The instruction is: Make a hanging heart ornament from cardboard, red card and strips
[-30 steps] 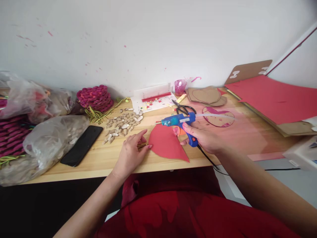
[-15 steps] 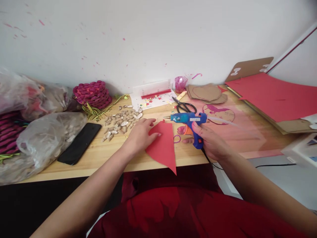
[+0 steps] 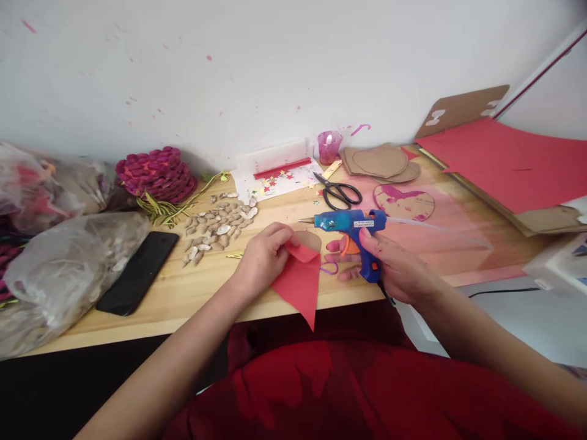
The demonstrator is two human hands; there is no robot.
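Observation:
My left hand [image 3: 266, 260] pinches the upper edge of a piece of red paper [image 3: 298, 284] and folds it back. Under the lifted edge shows a brown cardboard piece [image 3: 308, 239] with a rounded top. The paper's pointed end hangs past the table's front edge. My right hand [image 3: 389, 260] is wrapped round the handle of a blue hot glue gun [image 3: 342, 221] with an orange trigger. Its metal nozzle points left, just above the cardboard, and a clear glue stick [image 3: 435, 229] sticks out behind. A purple loop [image 3: 329, 267] lies beside the red paper.
Black scissors [image 3: 339, 192], a painted cardboard heart [image 3: 406, 203] and cardboard cutouts [image 3: 378, 164] lie beyond the glue gun. Peanut shells [image 3: 220, 226], a black phone [image 3: 137, 273] and a plastic bag [image 3: 77, 263] are to the left. Red sheets [image 3: 513, 162] are stacked at right.
My left hand has closed on the red paper's upper edge and folded it back, baring the cardboard underneath. The glue gun stays in my right hand. The view has shifted slightly.

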